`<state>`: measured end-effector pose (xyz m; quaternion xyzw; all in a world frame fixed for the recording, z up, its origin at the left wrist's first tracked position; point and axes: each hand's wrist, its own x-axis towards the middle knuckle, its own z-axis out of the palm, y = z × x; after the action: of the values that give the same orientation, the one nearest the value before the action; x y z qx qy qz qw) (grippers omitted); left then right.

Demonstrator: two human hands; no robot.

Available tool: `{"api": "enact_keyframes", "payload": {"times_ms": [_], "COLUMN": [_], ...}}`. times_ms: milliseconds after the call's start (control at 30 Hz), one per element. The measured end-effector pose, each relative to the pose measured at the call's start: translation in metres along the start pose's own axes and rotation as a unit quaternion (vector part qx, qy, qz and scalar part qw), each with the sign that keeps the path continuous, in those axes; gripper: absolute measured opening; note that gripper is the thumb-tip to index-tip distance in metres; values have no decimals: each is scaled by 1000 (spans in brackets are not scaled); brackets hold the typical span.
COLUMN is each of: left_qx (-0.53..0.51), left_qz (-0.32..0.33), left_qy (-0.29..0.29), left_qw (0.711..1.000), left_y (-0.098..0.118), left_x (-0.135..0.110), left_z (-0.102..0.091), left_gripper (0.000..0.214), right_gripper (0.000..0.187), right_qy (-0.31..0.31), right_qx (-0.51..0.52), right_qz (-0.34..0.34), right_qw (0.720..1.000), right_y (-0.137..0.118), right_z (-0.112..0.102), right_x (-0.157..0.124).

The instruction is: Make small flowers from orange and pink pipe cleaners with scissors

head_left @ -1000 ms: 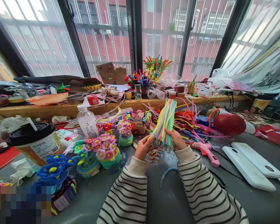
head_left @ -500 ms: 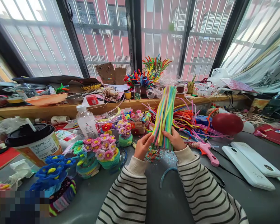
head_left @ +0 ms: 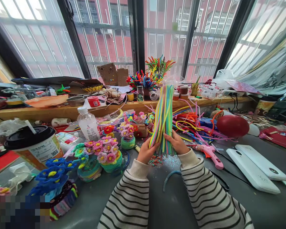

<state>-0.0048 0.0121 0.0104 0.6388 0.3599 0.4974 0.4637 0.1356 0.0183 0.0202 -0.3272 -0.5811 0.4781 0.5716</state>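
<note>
A thick bundle of pastel pipe cleaners (head_left: pixel 164 114), in yellow, pink, green and blue, stands nearly upright between my hands above the table. My left hand (head_left: pixel 147 150) grips its lower left side, with the thumb across the front. On the lower right, my right hand (head_left: pixel 177 142) is closed round it, the thumb pressed to the front stems. My fingers behind the bundle are hidden. Beneath it lie colourful scraps and glitter (head_left: pixel 157 160). A bent blue pipe cleaner (head_left: pixel 168 178) rests on the table between my forearms.
Pots of pipe-cleaner flowers (head_left: pixel 109 154), a water bottle (head_left: pixel 88 124) and a lidded cup (head_left: pixel 35 146) stand left. To the right lie a pink glue gun (head_left: pixel 213 156), white power banks (head_left: pixel 255 170) and a red balloon (head_left: pixel 232 126). Loose pipe cleaners (head_left: pixel 193 122) heap behind.
The bundle has shifted slightly left and spread wider at its base. My left hand has moved a little left and lower; my right hand has moved slightly left.
</note>
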Motion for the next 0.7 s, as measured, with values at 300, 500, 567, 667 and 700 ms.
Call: {"api": "enact_keyframes", "payload": {"times_ms": [300, 500, 567, 667, 700], "left_qx": [-56, -160, -217, -287, -303], "left_qz": [-24, -54, -72, -110, -121], "left_qy": [-15, -46, -65, -78, -74], "left_qw": [998, 985, 971, 949, 942], "left_y": [-6, -3, -1, 1, 1], "left_x": [1, 1, 0, -1, -1], "left_z": [-3, -4, -3, -3, -4], "left_gripper": [27, 29, 28, 26, 26], "right_gripper": [33, 32, 33, 34, 34], "right_qy": [-19, -7, 1, 3, 2], "right_qx": [20, 78, 95, 111, 112], "right_qz": [31, 66, 75, 79, 78], "right_qw": [999, 995, 993, 991, 991], "right_y": [-1, -4, -7, -9, -9], "right_z": [-11, -9, -7, -7, -7], "right_x": [0, -2, -2, -2, -2]}}
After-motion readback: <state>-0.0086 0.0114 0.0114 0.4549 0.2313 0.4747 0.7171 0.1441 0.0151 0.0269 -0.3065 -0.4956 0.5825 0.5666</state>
